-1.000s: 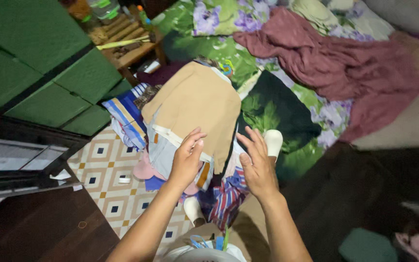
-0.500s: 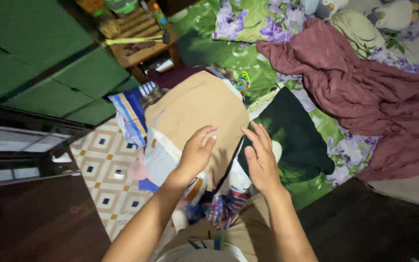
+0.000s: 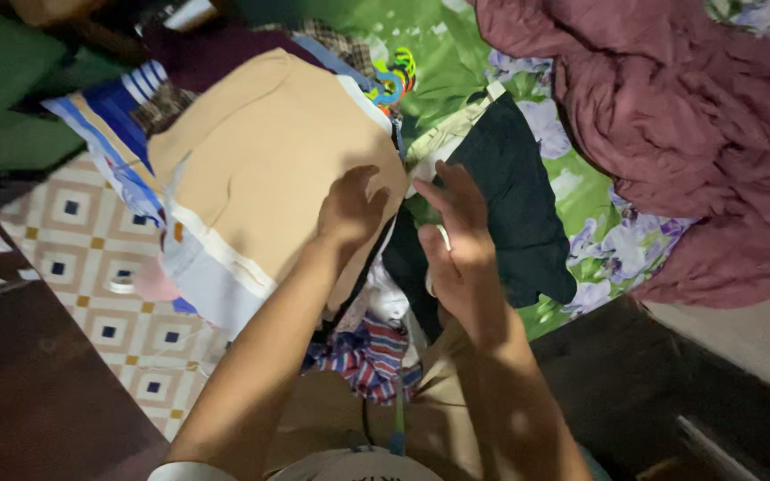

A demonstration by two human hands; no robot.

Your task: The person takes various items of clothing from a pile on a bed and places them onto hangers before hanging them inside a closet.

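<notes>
A tan folded garment (image 3: 260, 151) tops a heap of clothes at the bed's edge. My left hand (image 3: 349, 209) rests flat on its right edge, fingers spread. My right hand (image 3: 456, 236) hovers just beside it with fingers apart, over a black garment (image 3: 514, 191) lying on the green floral bedsheet (image 3: 443, 53). Under the tan piece sit a blue and white striped cloth (image 3: 104, 134), a grey-blue piece (image 3: 207, 281) and a red and blue striped cloth (image 3: 367, 352). Neither hand grips anything.
A maroon blanket (image 3: 670, 134) is bunched over the right of the bed. A patterned tile floor (image 3: 91, 285) lies at the left beside a dark wooden surface (image 3: 28, 401). Colourful plastic hangers (image 3: 394, 76) poke out behind the heap.
The view has dropped closer to the heap. My left hand came down onto the tan garment's right edge, and my right hand moved forward over the black garment.
</notes>
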